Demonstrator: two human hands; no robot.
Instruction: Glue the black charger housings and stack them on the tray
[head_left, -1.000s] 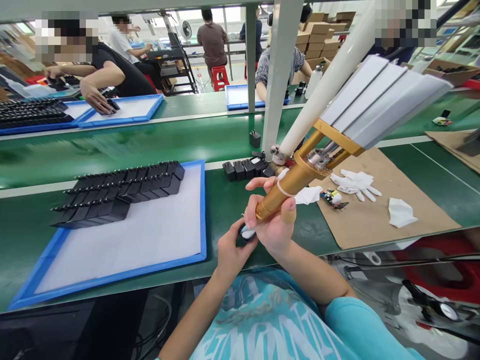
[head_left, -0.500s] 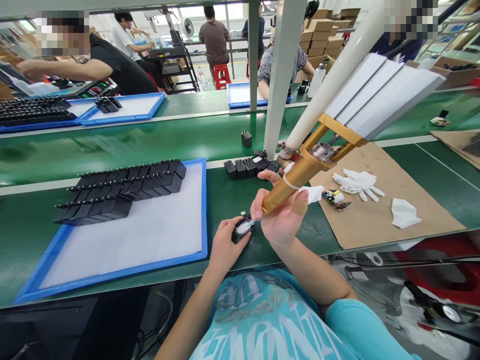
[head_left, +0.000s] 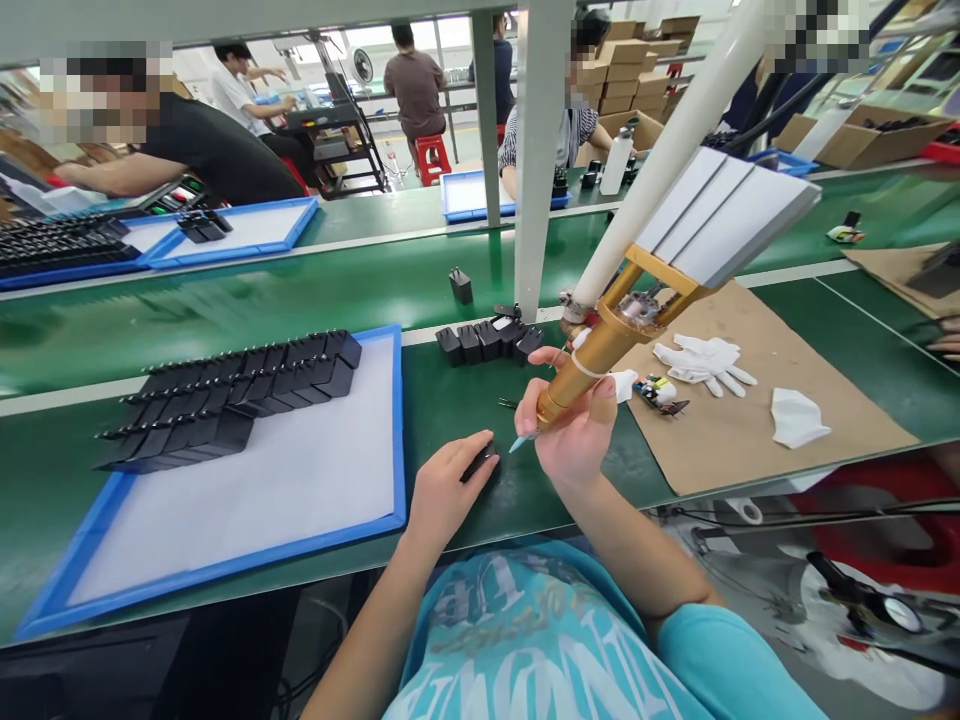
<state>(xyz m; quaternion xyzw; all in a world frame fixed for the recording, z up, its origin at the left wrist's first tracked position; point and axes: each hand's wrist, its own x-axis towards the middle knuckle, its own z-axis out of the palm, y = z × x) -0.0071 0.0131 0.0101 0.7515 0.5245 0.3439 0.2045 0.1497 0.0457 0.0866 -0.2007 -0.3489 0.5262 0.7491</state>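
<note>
My left hand rests on the green bench and grips a small black power adapter between thumb and fingers. Much of the adapter is hidden by those fingers. In my right hand is a gold glue dispenser, held tilted with a pale blue nozzle pointing down and left. The nozzle tip is a short way right of the adapter, apart from it. Behind my hands stands a row of black adapters, and a small dark piece lies nearer.
At left, a blue-rimmed tray carries rows of black adapters. Cardboard at right bears white gloves, a circuit board and white cloth. A grey post rises ahead; co-workers sit beyond.
The nozzle has come away from the adapter, up and to the right. The adapter's white inner part, visible before, no longer shows. My view has shifted slightly.
</note>
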